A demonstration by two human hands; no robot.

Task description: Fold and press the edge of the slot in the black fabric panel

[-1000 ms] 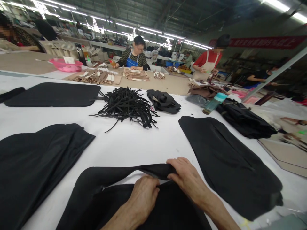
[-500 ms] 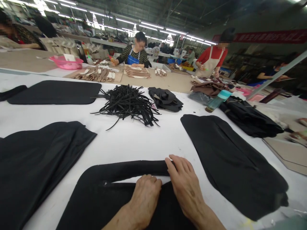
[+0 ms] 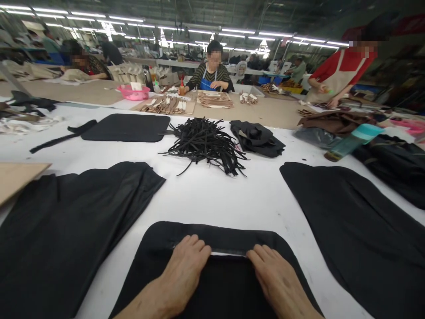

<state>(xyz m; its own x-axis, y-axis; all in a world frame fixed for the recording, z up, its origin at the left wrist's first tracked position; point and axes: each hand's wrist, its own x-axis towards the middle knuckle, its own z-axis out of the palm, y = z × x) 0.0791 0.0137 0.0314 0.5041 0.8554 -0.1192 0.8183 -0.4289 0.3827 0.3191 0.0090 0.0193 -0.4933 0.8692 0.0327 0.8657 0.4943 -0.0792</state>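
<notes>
A black panel of leather-like material with rounded far corners lies flat on the white table in front of me. Across it, near the far edge, runs a long narrow slit with white showing through. My left hand grips the panel left of the slit's middle, its fingers curled over the edge. On the right, my right hand pinches the slit's edge in the same way. The fingertips and thumbs are partly hidden under the hands.
Large black pieces lie at left and right. Beyond are a heap of black strips, a flat black panel, a folded black bundle and a teal bottle. Co-workers sit and stand behind a brown table.
My right hand has come down from the panel's far edge to the slit's right part. My left hand has shifted left along the slit, which has narrowed. The view has turned left.
</notes>
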